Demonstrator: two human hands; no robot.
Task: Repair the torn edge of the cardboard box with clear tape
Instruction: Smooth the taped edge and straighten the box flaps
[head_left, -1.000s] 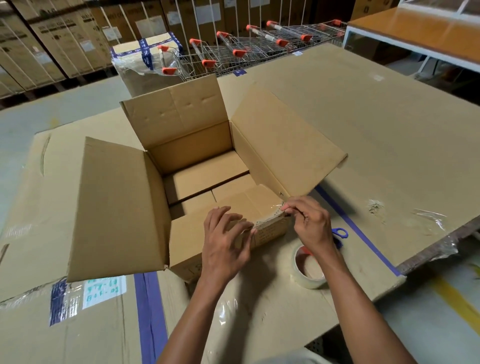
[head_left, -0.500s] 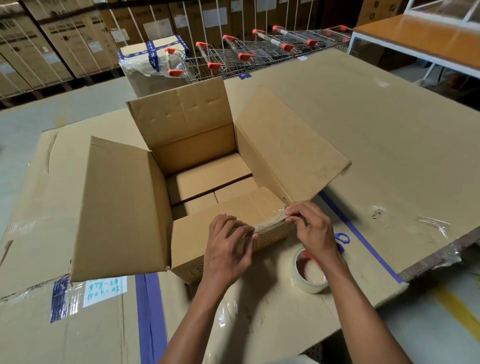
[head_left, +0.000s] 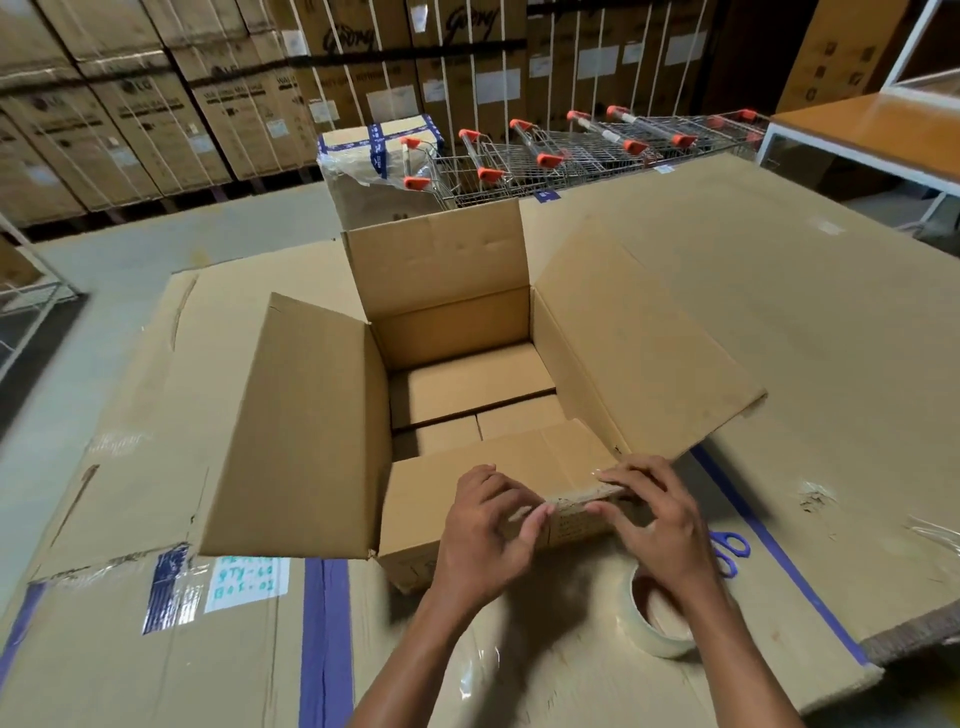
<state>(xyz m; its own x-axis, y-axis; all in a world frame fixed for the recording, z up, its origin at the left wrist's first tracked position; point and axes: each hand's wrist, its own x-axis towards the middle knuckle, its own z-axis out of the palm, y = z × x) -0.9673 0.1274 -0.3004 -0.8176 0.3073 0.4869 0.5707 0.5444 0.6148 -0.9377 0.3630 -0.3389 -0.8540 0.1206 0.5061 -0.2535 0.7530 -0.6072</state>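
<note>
An open cardboard box (head_left: 457, 332) stands on a cardboard-covered table (head_left: 779, 291), its flaps spread out. The near flap is folded inward, and its torn, ragged edge (head_left: 582, 499) with clear tape over it lies between my hands. My left hand (head_left: 488, 535) rests on the near wall and edge, fingers bent and apart. My right hand (head_left: 654, 514) presses its spread fingertips on the right end of the edge. A roll of clear tape (head_left: 660, 618) lies on the table under my right wrist. Blue-handled scissors (head_left: 730, 551) lie just right of it, partly hidden.
Several shopping carts (head_left: 571, 150) with orange handles stand beyond the table, beside a wrapped carton (head_left: 374, 166). Stacked cartons (head_left: 208, 93) line the back wall. An orange-topped table (head_left: 872, 130) is at the right. The table's near right edge (head_left: 909, 644) drops to the floor.
The view tilted up and nearer. My right hand opened its pinch and now spreads its fingers along the taped edge; my left hand slid slightly right along the edge.
</note>
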